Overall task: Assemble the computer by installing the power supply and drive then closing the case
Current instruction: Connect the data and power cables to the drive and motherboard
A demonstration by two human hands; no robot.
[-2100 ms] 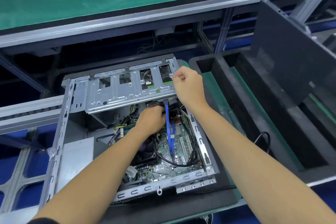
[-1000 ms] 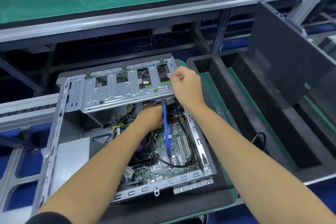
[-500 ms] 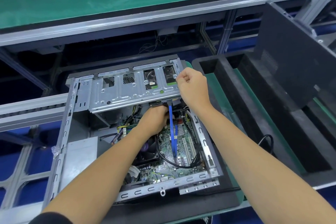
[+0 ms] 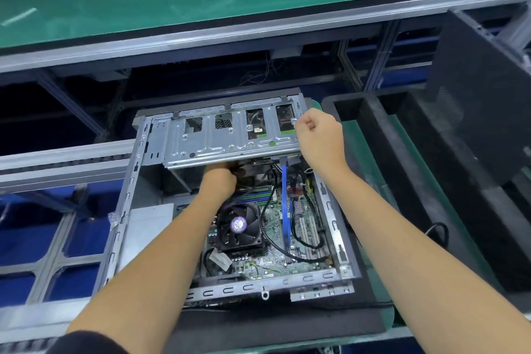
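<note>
In the open case (image 4: 126,210) lying on its side, the right hand (image 4: 319,135) grips the drive cage (image 4: 230,138) corner, likely propping it up so the left hand (image 4: 219,181), fingers hidden, can reach underneath.

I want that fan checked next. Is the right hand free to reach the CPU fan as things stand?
Probably not right away: the right hand grips the right end of the drive cage. The path itself looks open, since the CPU fan lies uncovered, with only the blue cable beside it.
</note>
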